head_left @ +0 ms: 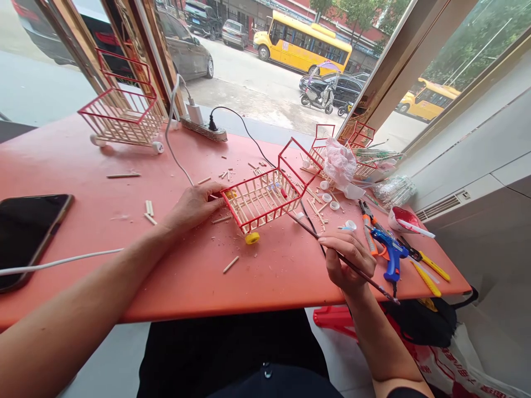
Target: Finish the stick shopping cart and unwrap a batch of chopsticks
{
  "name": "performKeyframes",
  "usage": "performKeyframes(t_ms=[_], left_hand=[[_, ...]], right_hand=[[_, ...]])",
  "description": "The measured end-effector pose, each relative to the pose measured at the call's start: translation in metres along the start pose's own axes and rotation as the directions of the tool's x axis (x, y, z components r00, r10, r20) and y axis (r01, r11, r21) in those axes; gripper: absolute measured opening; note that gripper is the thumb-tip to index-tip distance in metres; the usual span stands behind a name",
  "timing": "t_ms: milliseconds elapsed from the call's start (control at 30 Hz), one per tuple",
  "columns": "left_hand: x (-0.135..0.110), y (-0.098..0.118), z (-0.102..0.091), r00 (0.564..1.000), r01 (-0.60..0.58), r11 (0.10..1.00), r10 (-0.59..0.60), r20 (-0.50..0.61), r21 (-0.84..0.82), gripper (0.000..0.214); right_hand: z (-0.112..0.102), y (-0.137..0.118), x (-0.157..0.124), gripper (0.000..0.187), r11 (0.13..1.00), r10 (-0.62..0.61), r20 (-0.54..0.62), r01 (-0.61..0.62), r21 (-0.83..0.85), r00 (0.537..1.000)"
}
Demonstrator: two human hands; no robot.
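Note:
A small wooden cart (265, 203) with red-painted rims and handle stands tilted on the table in front of me. Yellow caps serve as its wheels (251, 238). My left hand (194, 205) grips the cart's left end, thumb and fingers closed at the red rim; some fingertips are hidden behind it. In my right hand (348, 260) is a thin dark paintbrush (309, 229), pinched between the fingers. The brush tip reaches the cart's lower right side; whether it touches the wood I cannot tell.
A finished-looking cart (124, 119) stands back left, near a power strip (203, 130). A phone (31, 237) lies left. To the right are a blue glue gun (390, 251), pliers (367, 224), a red paint cup (404, 220) and more carts (327, 143). Wood sticks (230, 265) are scattered about.

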State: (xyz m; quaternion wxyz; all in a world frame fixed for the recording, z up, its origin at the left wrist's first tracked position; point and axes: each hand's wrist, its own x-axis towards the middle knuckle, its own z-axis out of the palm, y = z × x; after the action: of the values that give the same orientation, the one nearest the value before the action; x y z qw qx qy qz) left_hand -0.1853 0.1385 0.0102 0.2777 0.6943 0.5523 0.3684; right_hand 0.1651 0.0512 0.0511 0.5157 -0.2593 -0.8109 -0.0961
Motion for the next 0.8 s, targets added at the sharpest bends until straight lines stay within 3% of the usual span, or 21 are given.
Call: performKeyframes(t_ms=[267,500,800], left_hand=[[0.001,-0.0034,0.0006,1.0,0.001,1.0,-0.001,0.001,0.016,0.051],[0.0004,0.0006,0.0007,1.0,0.01,1.0,-0.01,-0.003,0.019,0.047],[0.0,0.0005,0.0014,1.0,0.012,0.999,-0.011,-0.013,0.032,0.049]], right_hand=[[0.0014,-0.0004,-0.0002,0.032,0.998,-0.012,0.054,0.008,0.066,0.998],[-0.0014,0.0009,0.0025,0.033,0.996,0.047,0.009,-0.047,-0.073,0.999],[0.0014,0.0009,0.0034,0.028,0.995,0.058,0.127,-0.047,-0.089,0.99]])
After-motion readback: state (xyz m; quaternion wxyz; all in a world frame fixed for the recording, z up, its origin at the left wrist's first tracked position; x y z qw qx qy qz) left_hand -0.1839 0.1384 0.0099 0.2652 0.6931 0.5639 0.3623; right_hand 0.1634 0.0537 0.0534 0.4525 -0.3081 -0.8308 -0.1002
